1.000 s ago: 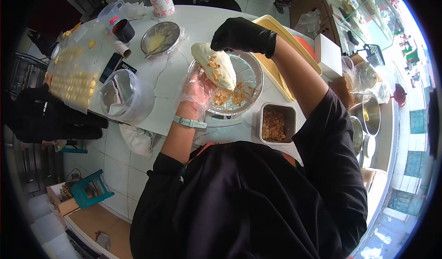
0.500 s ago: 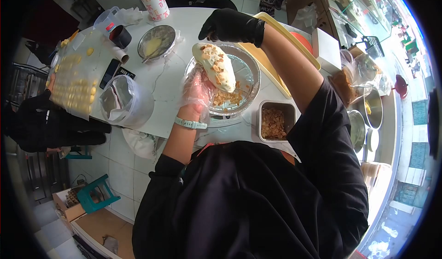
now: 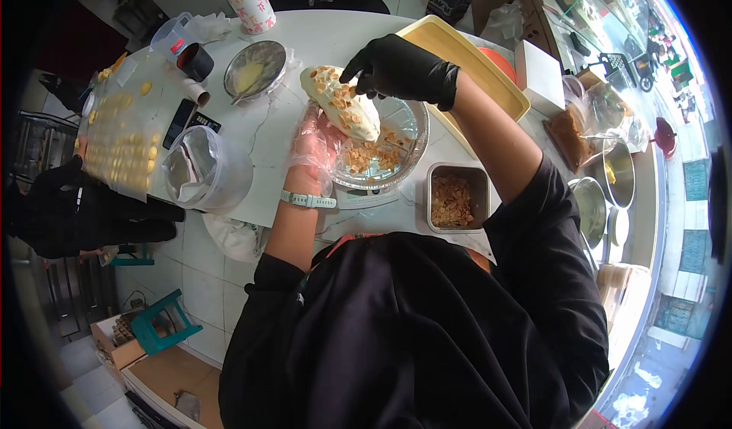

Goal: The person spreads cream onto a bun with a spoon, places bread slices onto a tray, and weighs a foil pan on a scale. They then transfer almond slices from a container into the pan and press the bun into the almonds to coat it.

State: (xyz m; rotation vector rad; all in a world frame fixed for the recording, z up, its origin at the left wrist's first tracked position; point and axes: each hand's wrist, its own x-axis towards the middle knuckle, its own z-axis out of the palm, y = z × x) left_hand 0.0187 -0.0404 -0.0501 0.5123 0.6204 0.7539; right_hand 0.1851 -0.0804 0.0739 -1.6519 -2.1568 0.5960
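Observation:
A long cream-coated bread [image 3: 343,107] dotted with almond flakes rests in my left hand [image 3: 314,141], which wears a clear plastic glove. My right hand [image 3: 396,70], in a black glove, is over the bread's upper right side, fingers bent down at its flakes; whether a flake is between the fingertips is too small to tell. Beneath the bread is a round foil tray [image 3: 418,151] with loose flakes in its bottom. A square metal tin [image 3: 457,198] of almond flakes sits to the right, near the table's front edge.
A yellow tray [image 3: 435,36] and a white box [image 3: 539,76] stand at the right. On the left are a metal bowl [image 3: 256,70], a dark cup [image 3: 195,62], a phone [image 3: 180,122], a plastic bucket [image 3: 229,171] and a patterned bottle [image 3: 248,3]. Another person [image 3: 84,208] is at the far left.
My right hand has come down and right onto the bread's top from above it. My left hand and the bread have shifted slightly left, and the bread is tilted more.

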